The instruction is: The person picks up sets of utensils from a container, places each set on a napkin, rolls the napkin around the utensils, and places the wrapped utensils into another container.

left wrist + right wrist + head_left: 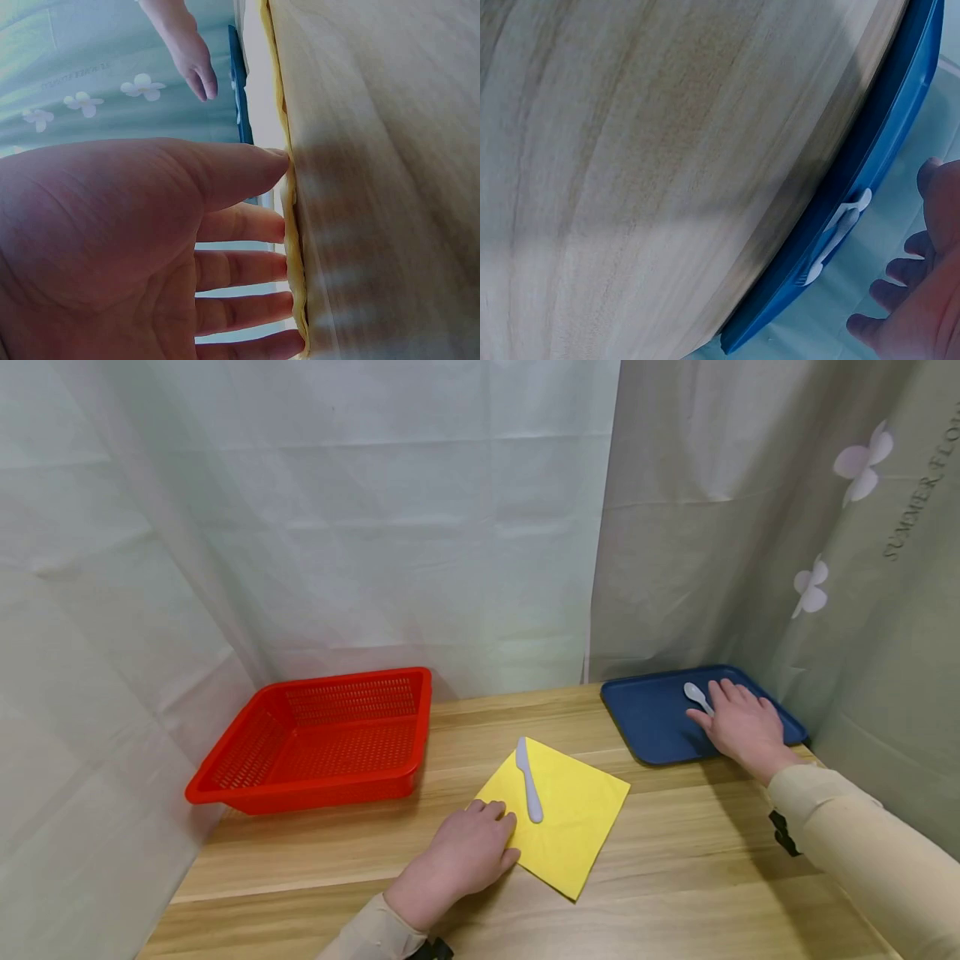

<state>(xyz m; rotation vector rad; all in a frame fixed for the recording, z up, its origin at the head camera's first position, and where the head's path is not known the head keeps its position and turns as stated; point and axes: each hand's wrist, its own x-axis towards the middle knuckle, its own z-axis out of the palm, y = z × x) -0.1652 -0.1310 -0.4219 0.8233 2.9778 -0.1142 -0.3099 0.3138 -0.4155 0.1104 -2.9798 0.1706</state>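
A folded yellow napkin (577, 802) lies on the table, with a pale plastic knife (528, 781) across its left part. My left hand (468, 852) touches the napkin's left edge; in the left wrist view its fingers (240, 270) are extended, tips against the thin yellow edge. Over the right half of a blue tray (645, 710) is my right hand (742, 722), fingers spread. A white spoon (697, 696) lies beside its thumb, the handle's end hidden in the head view. The right wrist view shows the right hand (930, 277) above the tray, apart from white utensils (844, 225) there.
A red plastic basket (315, 797) with perforated sides stands at the back left of the wooden table (300, 877). Pale curtains (375, 527) hang close behind and on both sides, with flower prints on the right one.
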